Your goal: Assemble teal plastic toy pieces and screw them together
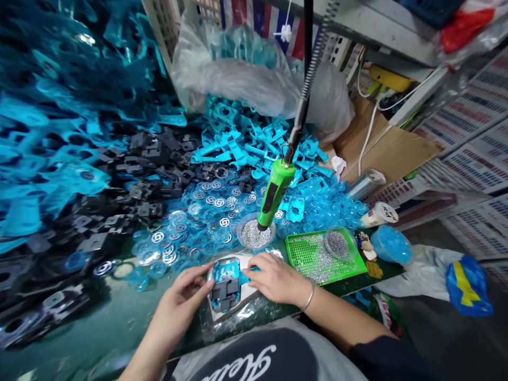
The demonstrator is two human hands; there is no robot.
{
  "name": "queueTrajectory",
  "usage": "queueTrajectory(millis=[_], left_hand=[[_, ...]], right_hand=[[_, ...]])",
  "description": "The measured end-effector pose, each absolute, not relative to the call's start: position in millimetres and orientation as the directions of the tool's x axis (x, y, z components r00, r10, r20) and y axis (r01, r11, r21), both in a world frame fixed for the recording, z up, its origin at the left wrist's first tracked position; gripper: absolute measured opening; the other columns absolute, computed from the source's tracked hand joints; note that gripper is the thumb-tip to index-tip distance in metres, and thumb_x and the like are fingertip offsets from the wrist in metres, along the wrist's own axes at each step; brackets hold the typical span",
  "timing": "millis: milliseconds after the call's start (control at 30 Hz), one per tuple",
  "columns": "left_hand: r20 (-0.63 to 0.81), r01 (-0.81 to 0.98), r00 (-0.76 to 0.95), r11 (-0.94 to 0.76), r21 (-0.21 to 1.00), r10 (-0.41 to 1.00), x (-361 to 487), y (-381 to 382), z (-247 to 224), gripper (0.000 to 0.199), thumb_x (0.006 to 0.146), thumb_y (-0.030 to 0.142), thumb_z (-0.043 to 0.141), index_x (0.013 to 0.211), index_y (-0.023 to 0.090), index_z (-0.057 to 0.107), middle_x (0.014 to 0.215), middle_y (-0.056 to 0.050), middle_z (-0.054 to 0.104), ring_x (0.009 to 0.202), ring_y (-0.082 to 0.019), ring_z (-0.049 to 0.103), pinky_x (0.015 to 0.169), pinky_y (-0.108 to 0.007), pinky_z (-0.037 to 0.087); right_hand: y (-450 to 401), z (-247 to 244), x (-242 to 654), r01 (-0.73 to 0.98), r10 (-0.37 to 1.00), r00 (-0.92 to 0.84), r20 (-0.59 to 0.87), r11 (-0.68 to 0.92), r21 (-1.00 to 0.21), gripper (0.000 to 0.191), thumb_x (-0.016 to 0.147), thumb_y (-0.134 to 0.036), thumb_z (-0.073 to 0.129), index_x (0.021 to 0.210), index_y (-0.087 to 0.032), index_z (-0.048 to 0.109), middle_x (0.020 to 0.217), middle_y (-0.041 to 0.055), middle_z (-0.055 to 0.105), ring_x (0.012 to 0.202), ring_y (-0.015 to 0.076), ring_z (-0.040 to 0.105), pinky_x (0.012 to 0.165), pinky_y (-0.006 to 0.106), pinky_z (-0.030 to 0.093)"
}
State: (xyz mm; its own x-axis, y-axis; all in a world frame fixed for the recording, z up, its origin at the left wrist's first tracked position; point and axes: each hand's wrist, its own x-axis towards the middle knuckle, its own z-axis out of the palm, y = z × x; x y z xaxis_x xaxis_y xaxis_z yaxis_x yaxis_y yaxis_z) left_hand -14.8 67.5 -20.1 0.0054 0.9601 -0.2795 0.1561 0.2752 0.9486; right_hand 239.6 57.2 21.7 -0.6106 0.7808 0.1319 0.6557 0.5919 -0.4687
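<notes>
My left hand [186, 288] and my right hand [275, 278] both grip the edges of a blue and black plastic piece [226, 286], which rests on a crinkled white sheet [234, 312]. Its underside is hidden. Beyond my right hand, a green handheld tool [277, 193] stands with its tip in a round dish of silver rhinestones [254, 235]. To the right of that hand lies a green perforated tray [325, 256] scattered with rhinestones. A small round dish of rhinestones [337, 243] sits on the tray.
Heaped blue plastic parts [254, 148], black plastic parts [135, 174] and clear discs with silver spirals [198, 217] fill the bench ahead and left. A blue tub [391, 244] and metal can [365, 184] stand right. Cables and cardboard lie behind.
</notes>
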Motion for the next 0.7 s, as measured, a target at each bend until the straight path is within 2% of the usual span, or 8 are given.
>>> queueTrajectory(millis=[100, 167, 267, 367, 433, 533, 633, 700], left_hand=[[-0.208, 0.297, 0.070, 0.179, 0.938, 0.976, -19, 71, -18, 0.052, 0.068, 0.069, 0.075, 0.095, 0.024, 0.084, 0.095, -0.008, 0.064, 0.092, -0.028, 0.066, 0.079, -0.040, 0.059], [-0.163, 0.359, 0.109, 0.114, 0.926, 0.981, -19, 72, -12, 0.046, 0.075, 0.064, 0.071, 0.096, 0.025, 0.084, 0.096, -0.009, 0.063, 0.090, -0.027, 0.066, 0.076, -0.040, 0.059], [-0.088, 0.442, 0.168, 0.005, 0.897, 0.982, -17, 77, -1, 0.034, 0.080, 0.053, 0.068, 0.094, 0.026, 0.084, 0.098, -0.009, 0.065, 0.092, -0.028, 0.067, 0.082, -0.043, 0.058], [-0.018, 0.445, 0.184, -0.067, 0.893, 0.983, -11, 85, 7, 0.023, 0.080, 0.044, 0.069, 0.077, 0.026, 0.082, 0.093, -0.008, 0.066, 0.091, -0.028, 0.068, 0.087, -0.046, 0.056], [0.048, 0.395, 0.100, -0.084, 0.915, 0.994, -7, 95, 8, 0.016, 0.076, 0.038, 0.072, 0.070, 0.024, 0.077, 0.084, -0.006, 0.067, 0.082, -0.027, 0.068, 0.079, -0.045, 0.056], [0.151, 0.362, -0.138, -0.092, 0.928, 0.979, -12, 123, 12, 0.013, 0.074, 0.029, 0.074, 0.085, 0.024, 0.075, 0.080, -0.005, 0.066, 0.077, -0.026, 0.066, 0.077, -0.045, 0.056], [0.249, 0.371, -0.421, -0.086, 0.925, 0.872, -40, 171, 25, 0.022, 0.083, 0.032, 0.071, 0.102, 0.019, 0.071, 0.107, -0.010, 0.065, 0.113, -0.032, 0.061, 0.103, -0.049, 0.047], [0.277, 0.369, -0.582, -0.055, 0.928, 0.764, -68, 210, 39, 0.033, 0.090, 0.033, 0.067, 0.116, 0.014, 0.066, 0.136, -0.014, 0.055, 0.142, -0.036, 0.039, 0.119, -0.053, 0.028]], right_hand=[[62, 38, 260, 0.742, 0.851, -0.522, 0.064, 0.490, -0.458, 0.026, 0.094, -0.028, 0.066, 0.120, -0.032, 0.072, 0.124, 0.0024, 0.072, 0.117, 0.0221, 0.064, 0.106, 0.033, 0.052], [76, 48, 291, 0.844, 0.940, -0.340, 0.026, 0.317, -0.432, 0.024, 0.096, -0.023, 0.060, 0.113, -0.031, 0.074, 0.121, 0.0006, 0.073, 0.115, 0.0192, 0.065, 0.107, 0.032, 0.051], [109, 53, 346, 0.929, 0.996, -0.069, 0.060, 0.087, -0.361, 0.035, 0.093, -0.007, 0.043, 0.108, -0.015, 0.073, 0.114, 0.0135, 0.072, 0.113, 0.0258, 0.065, 0.108, 0.047, 0.048], [141, 46, 382, 0.941, 0.997, 0.061, 0.040, -0.044, -0.337, 0.024, 0.079, -0.005, 0.055, 0.086, -0.019, 0.074, 0.101, 0.0149, 0.075, 0.101, 0.0291, 0.069, 0.101, 0.046, 0.051], [154, 41, 393, 0.933, 0.990, 0.131, 0.053, -0.105, -0.343, 0.016, 0.079, -0.013, 0.059, 0.078, -0.024, 0.070, 0.093, 0.0125, 0.076, 0.093, 0.0293, 0.071, 0.094, 0.044, 0.054], [159, 37, 401, 0.897, 0.947, 0.293, 0.133, -0.225, -0.380, 0.018, 0.084, -0.022, 0.049, 0.084, -0.025, 0.067, 0.089, 0.0163, 0.077, 0.084, 0.0323, 0.074, 0.084, 0.047, 0.057], [154, 38, 404, 0.799, 0.918, 0.375, 0.133, -0.247, -0.548, 0.024, 0.080, -0.030, 0.047, 0.091, -0.021, 0.067, 0.090, 0.0165, 0.078, 0.072, 0.0297, 0.075, 0.065, 0.040, 0.059], [146, 42, 400, 0.677, 0.930, 0.361, 0.067, -0.212, -0.705, 0.031, 0.076, -0.038, 0.055, 0.094, -0.019, 0.071, 0.089, 0.0146, 0.079, 0.064, 0.0271, 0.074, 0.055, 0.036, 0.058]])
